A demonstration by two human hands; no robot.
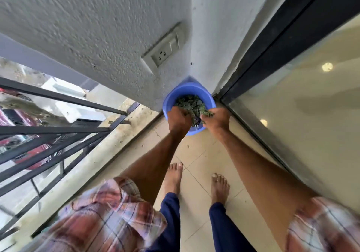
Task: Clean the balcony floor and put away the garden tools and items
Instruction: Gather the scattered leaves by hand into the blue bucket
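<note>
The grip is made by both hands together. The left hand [178, 119] and the right hand [216, 118] have their fingers curled round one bunch of leaves [194, 118], which is pressed between them. The bunch hangs over the near half of the bucket [167, 103], and more leaves lie inside it. So the thing is partly in the grip and partly directly under it.

I judge the leaves to be very light, soft and loose, and small pieces will fall easily from the sides of a handful. It is better to cup them from below and from both sides than to pinch them from above. The bucket looks like thin plastic, probably light even when full, and its rim is the place to hold it.

It stands on the floor [200, 154] in the corner, close against the wall [116, 37] and beside the glass door [292, 96]. A few crumbs [188, 146] lie on the tiles.
</note>
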